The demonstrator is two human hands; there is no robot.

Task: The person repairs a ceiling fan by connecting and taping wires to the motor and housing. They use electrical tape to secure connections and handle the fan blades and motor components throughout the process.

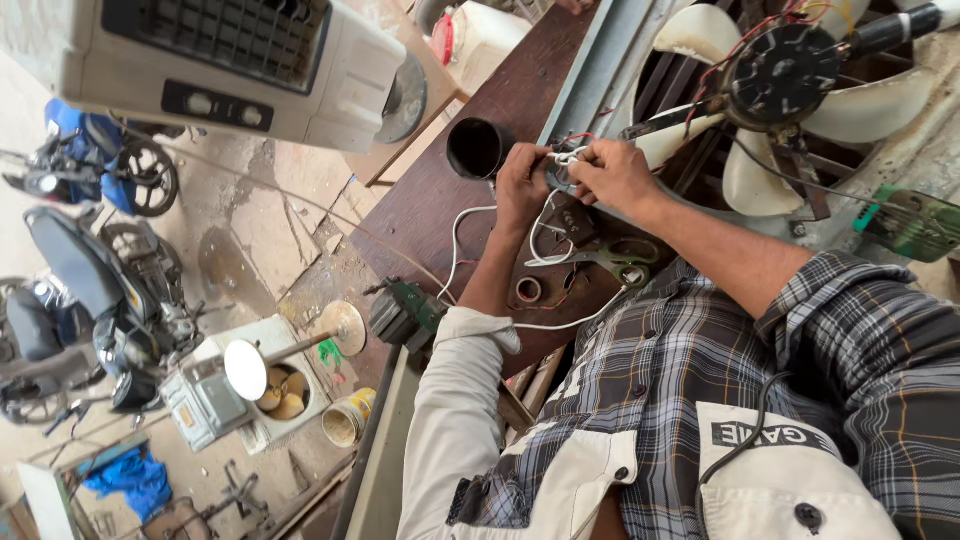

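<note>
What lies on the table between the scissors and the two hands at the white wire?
In the head view, loops of white wire and a small dark block lie between the scissors and the left hand and right hand.

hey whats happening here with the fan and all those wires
A person at a dark wooden bench has both hands on a bunch of white wires beside a cream-bladed fan. The left hand steadies the wires from below; the right hand pinches them at the top. Scissors and a black cup lie nearby, untouched.
</note>
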